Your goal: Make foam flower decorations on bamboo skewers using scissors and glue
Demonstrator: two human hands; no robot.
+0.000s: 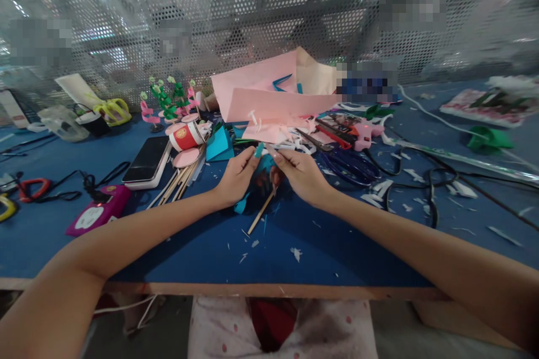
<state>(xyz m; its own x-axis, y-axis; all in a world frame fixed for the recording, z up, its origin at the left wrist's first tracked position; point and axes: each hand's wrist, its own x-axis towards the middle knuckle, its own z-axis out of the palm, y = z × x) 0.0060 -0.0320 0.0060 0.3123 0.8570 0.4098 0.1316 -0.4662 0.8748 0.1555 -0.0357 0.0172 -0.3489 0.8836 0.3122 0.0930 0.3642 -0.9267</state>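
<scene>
My left hand (238, 176) is closed in a pinch on a small piece of turquoise paper (260, 150) above the middle of the table. Close beside it, my right hand (301, 174) pinches at the same paper, thumb and fingertips pressed together. Below the fingers lie more turquoise scraps (241, 205) and a thin wooden stick (260, 215), partly hidden behind the hands. A reddish-brown shape near the stick's upper end is too dark to make out. Left of my hands is a folded turquoise sheet (219, 145).
Pink paper sheets (278, 102) stand behind. Right are navy-handled scissors (353, 167), a pink glue gun (367, 133) and black cables (433, 190). Left are a paper cup (185, 136), wooden sticks (180, 184), a phone (148, 160) and a purple box (99, 210). Perforated metal (269, 5) closes the back.
</scene>
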